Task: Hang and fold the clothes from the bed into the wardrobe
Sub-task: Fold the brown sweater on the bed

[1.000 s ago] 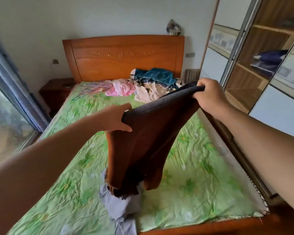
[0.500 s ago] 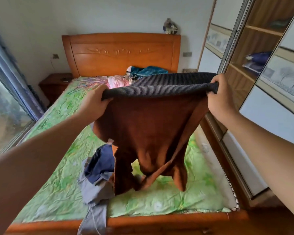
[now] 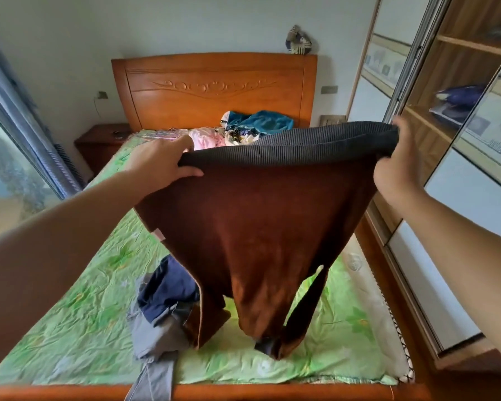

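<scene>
- Left edge: window (image 3: 0,169) and curtain (image 3: 26,111), then a nightstand (image 3: 99,143) beside the headboard (image 3: 214,88).
- Bed (image 3: 78,328) fills the middle. Green sheet is bare on its left half and along the right edge.
- Narrow gap between the bed's right side and the wardrobe (image 3: 425,131).
- Near the foot, left of centre: navy and grey clothes (image 3: 162,308) in a heap, with a grey piece hanging over the footboard.
- At the head: pink garment (image 3: 206,138), teal garment (image 3: 261,121) just right of it, partly hidden behind the waistband (image 3: 287,147).
- Wardrobe is open, with wooden shelves showing. A folded dark blue item (image 3: 457,99) lies on one shelf.
- Brown trousers (image 3: 261,227) are held up over the bed. The dark ribbed waistband is stretched wide and the leg ends reach the sheet.
- Left hand (image 3: 159,163): arm extended, thumb under and fingers over the waistband's left end, gripping it.
- Right hand (image 3: 394,169): arm extended, fingers curled round the waistband's right end, gripping it, close to the wardrobe frame.
</scene>
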